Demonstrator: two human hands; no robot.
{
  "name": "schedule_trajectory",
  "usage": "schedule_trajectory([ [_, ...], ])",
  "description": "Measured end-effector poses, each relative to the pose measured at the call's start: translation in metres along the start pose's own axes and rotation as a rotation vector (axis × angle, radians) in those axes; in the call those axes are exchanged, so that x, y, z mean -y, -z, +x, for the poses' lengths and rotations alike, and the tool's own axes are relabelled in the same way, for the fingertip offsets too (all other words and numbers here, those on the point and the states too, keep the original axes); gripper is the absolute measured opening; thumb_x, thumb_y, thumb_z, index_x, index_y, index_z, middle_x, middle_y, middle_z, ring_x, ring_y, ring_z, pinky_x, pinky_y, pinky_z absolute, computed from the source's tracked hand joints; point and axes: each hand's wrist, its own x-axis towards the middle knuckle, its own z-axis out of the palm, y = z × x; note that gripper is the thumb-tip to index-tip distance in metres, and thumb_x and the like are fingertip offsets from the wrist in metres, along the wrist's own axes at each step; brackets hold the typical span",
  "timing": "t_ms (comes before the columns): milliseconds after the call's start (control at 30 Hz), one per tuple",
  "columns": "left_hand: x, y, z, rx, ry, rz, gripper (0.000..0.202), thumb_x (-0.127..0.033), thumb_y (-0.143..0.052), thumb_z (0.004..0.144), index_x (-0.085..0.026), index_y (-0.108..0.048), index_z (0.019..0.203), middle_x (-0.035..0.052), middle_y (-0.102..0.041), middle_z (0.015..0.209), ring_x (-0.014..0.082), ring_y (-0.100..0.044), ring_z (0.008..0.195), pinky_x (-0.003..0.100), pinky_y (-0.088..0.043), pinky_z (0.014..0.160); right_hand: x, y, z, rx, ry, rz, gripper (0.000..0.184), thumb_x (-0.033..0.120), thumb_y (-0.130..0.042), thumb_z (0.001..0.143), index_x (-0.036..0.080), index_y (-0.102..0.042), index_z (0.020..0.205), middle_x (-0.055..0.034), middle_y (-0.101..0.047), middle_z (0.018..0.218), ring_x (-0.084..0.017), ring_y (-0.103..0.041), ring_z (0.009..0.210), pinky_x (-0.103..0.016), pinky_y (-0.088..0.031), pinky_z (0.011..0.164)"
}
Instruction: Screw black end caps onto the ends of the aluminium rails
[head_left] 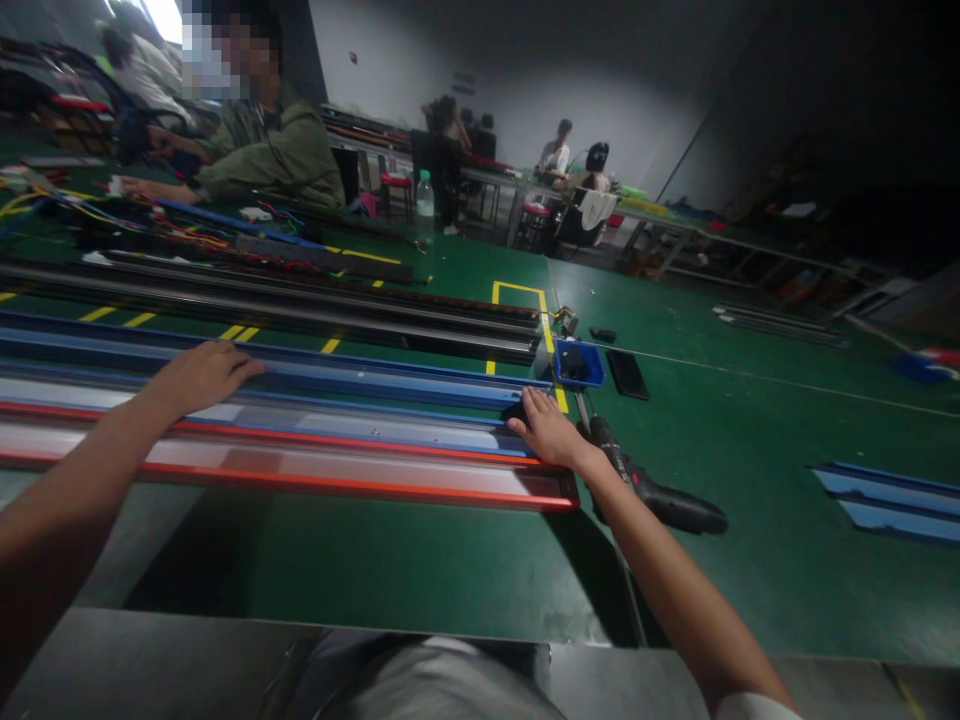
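Several long channel-shaped rails lie side by side along the green table. My left hand (201, 380) is closed over a blue rail (390, 378), its fingertips bent down out of sight and its thumb pointing right. At the rails' right end, my right hand (553, 432) lies with fingers stretched out and thumb apart, touching the end of the blue rail with a pale inside (420, 424). Nearest to me is an orange-edged rail (360, 478) with a pale inside and a dark end. A black power drill (675, 502) lies just right of my right hand.
Beyond the rails are dark metal rails (315, 308), a blue bin (579, 364) with black parts, a black phone-like slab (627, 374) and a bottle (425, 208). Blue pieces (892, 500) lie at right. A co-worker (270, 150) sits across the table near wires.
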Motion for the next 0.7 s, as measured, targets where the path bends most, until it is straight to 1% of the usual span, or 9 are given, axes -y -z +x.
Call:
schedule_trajectory([
  [100,0.002,0.0,-0.007,0.052,-0.02,0.073,0.067,-0.046,-0.021,0.097,-0.014,-0.075,0.12,0.0161,-0.072,0.109,0.0313,-0.063,0.109,0.044,-0.048,0.102,0.002,0.004,-0.002,-0.005,0.003,-0.011,0.078,0.053,-0.036,0.107,-0.006,-0.035,0.158,-0.0279,-0.037,0.162,-0.037,-0.034,0.153,-0.048,-0.026,0.126],
  [267,-0.009,0.01,-0.018,0.047,0.05,0.097,0.08,-0.053,-0.012,0.097,-0.009,-0.074,0.122,0.0187,-0.07,0.111,0.0336,-0.064,0.113,0.046,-0.048,0.102,0.007,0.011,-0.006,-0.015,0.001,-0.036,0.072,0.049,-0.042,0.107,-0.005,-0.042,0.155,-0.0271,-0.046,0.157,-0.037,-0.044,0.147,-0.045,-0.033,0.123],
  [400,-0.016,0.017,-0.017,0.102,0.086,0.08,0.086,-0.061,-0.011,0.097,-0.007,-0.074,0.121,0.0202,-0.071,0.112,0.0343,-0.065,0.114,0.045,-0.049,0.102,0.012,0.015,-0.01,-0.036,-0.015,-0.066,0.064,0.045,-0.046,0.107,-0.003,-0.049,0.149,-0.0268,-0.052,0.153,-0.036,-0.049,0.144,-0.043,-0.036,0.121],
  [467,-0.017,0.02,-0.014,0.123,0.097,0.077,0.086,-0.061,-0.011,0.098,-0.008,-0.074,0.122,0.0206,-0.072,0.112,0.0352,-0.066,0.113,0.046,-0.049,0.1,0.014,0.017,-0.011,-0.042,-0.024,-0.081,0.058,0.045,-0.048,0.107,0.001,-0.055,0.145,-0.0251,-0.057,0.149,-0.035,-0.055,0.138,-0.042,-0.041,0.117],
  [567,-0.019,0.023,-0.011,0.163,0.116,0.079,0.083,-0.062,-0.012,0.098,-0.012,-0.076,0.12,0.02,-0.074,0.107,0.0376,-0.069,0.108,0.049,-0.052,0.094,0.017,0.02,-0.013,-0.04,-0.04,-0.101,0.047,0.044,-0.05,0.106,0.009,-0.064,0.134,-0.022,-0.065,0.14,-0.033,-0.065,0.126,-0.039,-0.05,0.106],
  [700,-0.021,0.026,-0.008,0.208,0.126,0.08,0.081,-0.064,-0.013,0.099,-0.017,-0.078,0.116,0.0182,-0.076,0.107,0.0379,-0.071,0.106,0.05,-0.053,0.09,0.021,0.024,-0.014,-0.033,-0.063,-0.124,0.036,0.042,-0.052,0.106,0.014,-0.068,0.122,-0.0177,-0.074,0.124,-0.031,-0.073,0.111,-0.037,-0.056,0.092],
])
